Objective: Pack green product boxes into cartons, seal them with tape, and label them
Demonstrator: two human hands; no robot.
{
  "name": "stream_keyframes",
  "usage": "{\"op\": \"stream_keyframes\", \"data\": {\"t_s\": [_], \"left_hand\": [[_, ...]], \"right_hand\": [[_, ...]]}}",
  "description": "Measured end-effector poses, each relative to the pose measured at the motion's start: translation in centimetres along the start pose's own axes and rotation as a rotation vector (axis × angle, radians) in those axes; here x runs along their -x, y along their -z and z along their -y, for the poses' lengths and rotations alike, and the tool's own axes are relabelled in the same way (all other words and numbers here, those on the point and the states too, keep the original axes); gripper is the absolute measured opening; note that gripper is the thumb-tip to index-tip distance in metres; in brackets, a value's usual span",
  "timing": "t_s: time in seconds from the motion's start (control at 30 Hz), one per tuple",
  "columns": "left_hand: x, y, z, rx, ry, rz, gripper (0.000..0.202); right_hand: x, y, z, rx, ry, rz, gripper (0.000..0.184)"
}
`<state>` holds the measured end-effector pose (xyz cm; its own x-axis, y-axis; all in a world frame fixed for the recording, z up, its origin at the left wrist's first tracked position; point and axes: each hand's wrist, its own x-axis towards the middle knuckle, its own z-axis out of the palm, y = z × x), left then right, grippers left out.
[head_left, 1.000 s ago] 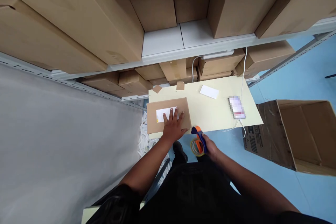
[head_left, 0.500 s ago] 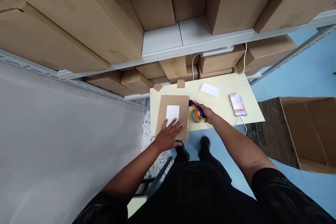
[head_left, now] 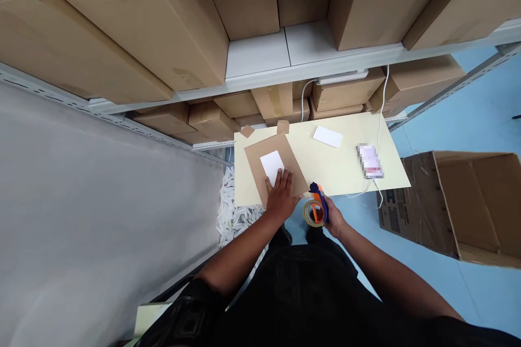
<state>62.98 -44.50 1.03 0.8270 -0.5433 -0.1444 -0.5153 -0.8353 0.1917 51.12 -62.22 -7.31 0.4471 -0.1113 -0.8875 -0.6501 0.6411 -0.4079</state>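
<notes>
A flat brown cardboard box (head_left: 259, 165) lies turned at an angle on the pale table, with a white paper label (head_left: 272, 166) on its top. My left hand (head_left: 281, 195) rests on the box with fingers spread, partly covering the label's lower edge. Off the table's front edge, my right hand (head_left: 334, 218) grips a tape dispenser (head_left: 324, 207) in blue and orange. Its roll of tape (head_left: 308, 216) faces left, and the blue cutting end points up near the box's right corner without touching it.
On the pale table (head_left: 345, 168) are a white pad or box (head_left: 328, 136), a blurred phone-like item (head_left: 369, 161) with a cable, and two cardboard scraps (head_left: 283, 127). A shelf with cartons (head_left: 240, 0) overhangs the back. An open carton (head_left: 476, 200) stands right; paper shreds (head_left: 234, 211) lie left.
The box has rotated counter-clockwise under my left hand, which shifted right with it. My right hand has drawn the tape dispenser down toward me, past the table's front edge.
</notes>
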Motion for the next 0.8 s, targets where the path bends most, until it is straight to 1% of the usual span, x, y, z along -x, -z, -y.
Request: {"op": "stream_keyframes", "data": {"t_s": [0.07, 0.13, 0.23, 0.3, 0.37, 0.43, 0.47, 0.53, 0.6, 0.67, 0.7, 0.73, 0.77, 0.8], "left_hand": [[-0.3, -0.1, -0.3, 0.016, 0.012, -0.01, 0.082], [-0.6, -0.2, -0.7, 0.025, 0.025, -0.025, 0.082], [-0.8, -0.1, -1.2, 0.028, 0.043, -0.026, 0.081], [-0.6, 0.3, -1.1, 0.028, 0.037, 0.012, 0.086], [0.0, 1.0, -0.1, 0.024, -0.04, 0.083, 0.1], [0.7, 1.8, 1.6, 0.0, -0.185, 0.16, 0.114], [0.9, 2.2, 2.6, -0.022, -0.257, 0.187, 0.117], [1.0, 2.7, 4.3, -0.07, -0.347, 0.198, 0.113], [0.5, 2.8, 5.3, -0.098, -0.35, 0.154, 0.106], [-0.3, 2.5, 5.4, -0.102, -0.313, 0.09, 0.103], [-0.6, 2.3, 5.2, -0.099, -0.292, 0.063, 0.104], [-0.9, 2.1, 4.9, -0.096, -0.275, 0.043, 0.104], [-1.1, 1.9, 4.7, -0.093, -0.265, 0.031, 0.104], [-1.2, 1.7, 4.4, -0.087, -0.26, 0.025, 0.104]], "right_hand": [[-0.1, 0.6, 0.3, 0.007, -0.02, -0.068, 0.044], [0.1, 0.9, -0.4, -0.013, -0.045, -0.066, 0.045], [0.6, -0.1, -1.9, -0.076, -0.059, -0.027, 0.048], [0.4, -1.1, -1.6, -0.11, -0.048, 0.003, 0.047], [-0.3, -2.2, 0.5, -0.103, -0.031, 0.036, 0.046], [-1.6, -3.1, 3.9, -0.046, -0.038, 0.051, 0.045], [-2.3, -3.6, 5.8, -0.007, -0.045, 0.063, 0.043], [-3.7, -4.8, 9.2, 0.109, -0.061, 0.121, 0.042], [-4.9, -6.2, 11.8, 0.231, -0.04, 0.101, 0.042], [-5.5, -7.2, 12.9, 0.276, -0.003, 0.064, 0.042], [-5.5, -7.2, 12.9, 0.274, 0.014, 0.051, 0.042], [-5.2, -6.7, 12.3, 0.267, 0.026, 0.041, 0.042], [-4.7, -5.8, 11.4, 0.262, 0.037, 0.033, 0.042], [-4.0, -4.5, 10.1, 0.258, 0.042, 0.026, 0.042]]}}
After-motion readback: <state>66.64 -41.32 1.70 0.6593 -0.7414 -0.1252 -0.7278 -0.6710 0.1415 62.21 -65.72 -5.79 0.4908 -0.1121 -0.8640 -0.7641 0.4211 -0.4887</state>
